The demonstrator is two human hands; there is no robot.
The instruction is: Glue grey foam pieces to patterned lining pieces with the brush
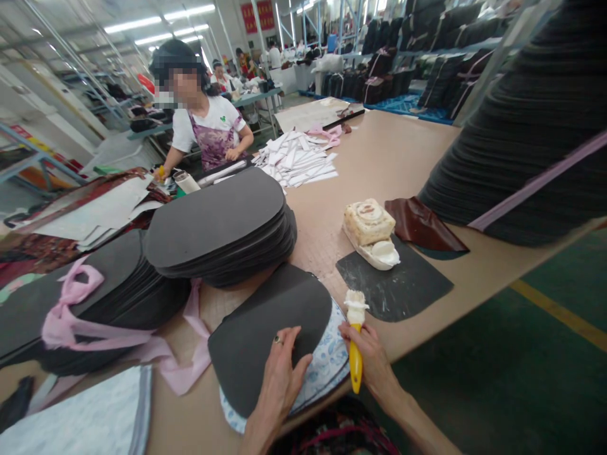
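My right hand [372, 355] grips the yellow handle of a paintbrush [355, 366], whose upright bristles are coated in white paste. Flat on the dark oval panel [270, 316] rests my left hand [279, 373], a ring on one finger, its fingers extended. Under that panel lie white pieces with a blue print [329, 351], showing along the right and near edges. Beyond the brush, a paste-crusted block-shaped container [368, 221] with white paste at its near end sits on a dark sheet [417, 287].
Stacks of dark oval panels [218, 215] stand at left, one tied with pink ribbon [78, 303]. A tall dark stack [512, 145] rises at right beside brown material [422, 224]. White strips [296, 158] lie farther back. A co-worker [208, 126] stands across the table.
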